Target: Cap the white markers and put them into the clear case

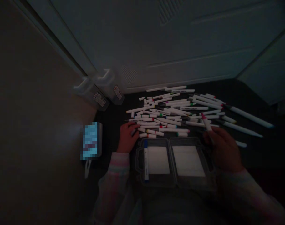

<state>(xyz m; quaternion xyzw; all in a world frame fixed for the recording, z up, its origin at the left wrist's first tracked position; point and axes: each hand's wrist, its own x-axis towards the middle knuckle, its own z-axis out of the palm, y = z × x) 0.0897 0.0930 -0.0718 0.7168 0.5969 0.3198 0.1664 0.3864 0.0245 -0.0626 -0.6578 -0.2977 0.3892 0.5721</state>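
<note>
My right hand (226, 151) is closed around a white marker (207, 124) with a pinkish-red end pointing up and away. That hand is above the right side of an open clear plastic case (170, 162). My left hand (127, 136) reaches to the left edge of a pile of white markers and short caps (161, 120), thumb and fingers apart. Its fingertips are beside a few short white pieces, and contact is hard to see in the dim light. Inside the case's left half a blue-ended marker (146, 161) lies next to a white sheet (158, 160); another white sheet (188, 161) is in the right half.
Two clear containers with labels (99, 98) (118, 91) stand at the back left. A lit, blurred-out device (90, 140) with a strap is left of my hand. A pale panelled wall (191, 40) rises behind the dark surface. Longer markers (250, 115) lie toward the right.
</note>
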